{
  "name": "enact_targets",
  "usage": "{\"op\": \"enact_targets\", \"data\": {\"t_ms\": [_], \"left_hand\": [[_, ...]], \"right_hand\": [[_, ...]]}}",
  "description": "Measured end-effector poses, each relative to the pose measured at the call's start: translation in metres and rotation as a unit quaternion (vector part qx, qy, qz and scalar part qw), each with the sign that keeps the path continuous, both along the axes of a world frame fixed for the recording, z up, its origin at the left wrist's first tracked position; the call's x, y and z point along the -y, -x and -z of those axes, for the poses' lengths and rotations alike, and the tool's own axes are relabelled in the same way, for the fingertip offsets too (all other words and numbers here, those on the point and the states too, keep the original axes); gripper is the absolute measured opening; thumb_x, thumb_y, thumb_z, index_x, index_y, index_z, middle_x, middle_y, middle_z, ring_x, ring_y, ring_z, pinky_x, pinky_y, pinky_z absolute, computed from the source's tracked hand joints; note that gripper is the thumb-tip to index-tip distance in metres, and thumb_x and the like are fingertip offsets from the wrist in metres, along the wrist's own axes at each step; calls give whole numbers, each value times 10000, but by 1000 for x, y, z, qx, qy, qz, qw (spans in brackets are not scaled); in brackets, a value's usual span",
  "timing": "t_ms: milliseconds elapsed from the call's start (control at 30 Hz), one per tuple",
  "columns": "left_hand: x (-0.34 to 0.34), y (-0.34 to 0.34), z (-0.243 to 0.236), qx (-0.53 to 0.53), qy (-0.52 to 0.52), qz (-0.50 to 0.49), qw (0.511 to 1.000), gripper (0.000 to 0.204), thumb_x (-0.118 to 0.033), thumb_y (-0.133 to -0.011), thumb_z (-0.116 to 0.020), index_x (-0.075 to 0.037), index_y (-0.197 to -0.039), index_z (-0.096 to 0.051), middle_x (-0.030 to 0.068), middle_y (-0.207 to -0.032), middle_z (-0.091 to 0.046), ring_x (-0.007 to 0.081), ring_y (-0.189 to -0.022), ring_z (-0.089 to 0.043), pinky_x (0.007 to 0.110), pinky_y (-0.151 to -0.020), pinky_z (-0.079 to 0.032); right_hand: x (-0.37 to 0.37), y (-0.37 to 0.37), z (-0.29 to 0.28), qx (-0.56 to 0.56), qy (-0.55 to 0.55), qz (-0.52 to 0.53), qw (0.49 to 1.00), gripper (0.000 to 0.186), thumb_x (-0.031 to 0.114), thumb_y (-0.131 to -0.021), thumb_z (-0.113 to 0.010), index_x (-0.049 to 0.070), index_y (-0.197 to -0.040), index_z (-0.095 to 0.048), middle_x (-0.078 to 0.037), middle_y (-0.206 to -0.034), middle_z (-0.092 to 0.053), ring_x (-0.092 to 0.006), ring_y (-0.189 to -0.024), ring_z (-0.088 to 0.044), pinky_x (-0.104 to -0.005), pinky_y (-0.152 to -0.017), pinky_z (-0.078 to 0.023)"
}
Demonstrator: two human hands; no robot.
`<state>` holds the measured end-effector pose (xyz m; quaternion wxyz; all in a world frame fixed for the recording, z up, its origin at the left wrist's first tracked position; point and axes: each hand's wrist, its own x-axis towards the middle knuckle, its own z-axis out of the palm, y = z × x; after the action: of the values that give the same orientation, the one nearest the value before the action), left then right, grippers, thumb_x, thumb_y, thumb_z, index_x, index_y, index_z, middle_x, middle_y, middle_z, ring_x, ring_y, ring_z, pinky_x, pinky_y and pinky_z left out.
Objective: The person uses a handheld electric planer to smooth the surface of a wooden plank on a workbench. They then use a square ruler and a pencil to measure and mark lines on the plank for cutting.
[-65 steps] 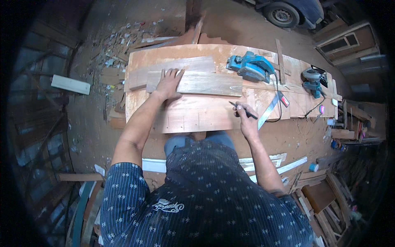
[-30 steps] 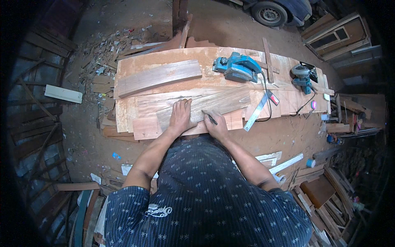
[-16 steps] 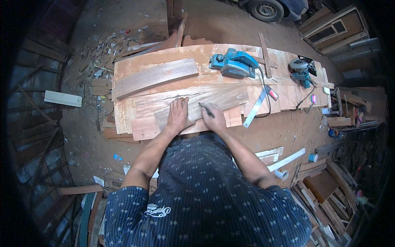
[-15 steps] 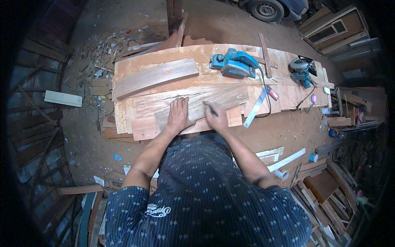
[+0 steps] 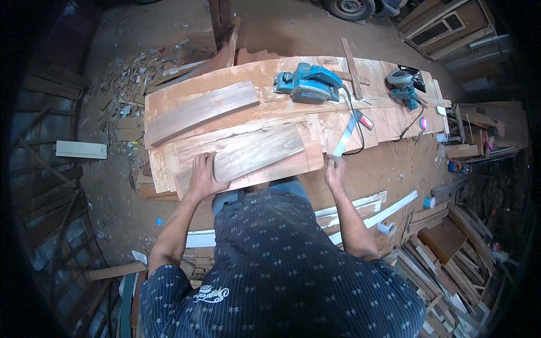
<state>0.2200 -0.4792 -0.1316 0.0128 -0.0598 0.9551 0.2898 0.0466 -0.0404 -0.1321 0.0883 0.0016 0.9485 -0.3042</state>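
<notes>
closest in, the left hand [image 5: 204, 179] rests on the left end of a grey-brown board [image 5: 262, 147], its fingers spread wide from the thumb, which lies along the near edge. the right hand [image 5: 335, 174] is off the bench's near edge, fingers drawn narrow on the close end of a try square [image 5: 346, 137]'s metal blade; whether it also holds something smaller, i cannot tell. the grey-brown board lies aslant on top of a reddish board [image 5: 313, 160], at the near side of the bench [image 5: 225, 74]. beyond it, apart, lies a thick curved board [image 5: 203, 112]. to its right sits a blue electric planer [image 5: 309, 84], then a circular saw [image 5: 402, 90] further right. past the bench stands a vehicle's wheel [image 5: 350, 7].
</notes>
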Motion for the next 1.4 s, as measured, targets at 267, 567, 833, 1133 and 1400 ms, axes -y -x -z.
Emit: {"op": "enact_targets", "data": {"t_ms": [267,567,833,1133,1400], "left_hand": [[-1,-17,-6,5,19,64,998,1071,-426,-583,-878,34,-1449,-447,252,-1349,-485,448,-1297,-440,558,-1162,-342],[-51,-24,-13,24,183,98,978,1034,-388,-745,-864,-46,-1579,-359,270,-1622,-323,498,-1494,-301,592,-1258,-225],[21,57,-114,41,70,200,976,945,-306,-646,-859,-25,-1472,-498,261,-1376,-609,448,-1241,-602,505,-1059,-498],[58,135,-133,141,-92,160,973,898,-408,-541,-857,-4,-1319,-661,255,-1142,-733,395,-1088,-701,438,-991,-538],[94,178,-70,201,-151,92,964,943,-416,-642,-899,10,-1421,-583,195,-1315,-678,312,-1220,-633,397,-1063,-475]], "right_hand": [[-22,-22,68,233,195,193,933,462,424,-1036,-573,-22,-1005,-690,-159,-869,-680,-260,-745,-635,-403,-646,-497],[35,-21,-22,243,310,316,863,524,562,-977,-636,67,-805,-659,-63,-593,-606,-112,-418,-426,-290,-393,-305],[62,15,-102,223,219,287,906,558,615,-905,-671,110,-689,-570,14,-505,-461,-107,-410,-399,-297,-397,-283],[75,76,-123,28,307,192,932,586,501,-1080,-486,2,-848,-687,-103,-729,-659,-151,-614,-585,-330,-634,-472],[163,-15,-82,62,300,9,952,598,485,-1129,-374,-6,-948,-664,-37,-749,-603,-133,-690,-586,-296,-662,-490]]}}
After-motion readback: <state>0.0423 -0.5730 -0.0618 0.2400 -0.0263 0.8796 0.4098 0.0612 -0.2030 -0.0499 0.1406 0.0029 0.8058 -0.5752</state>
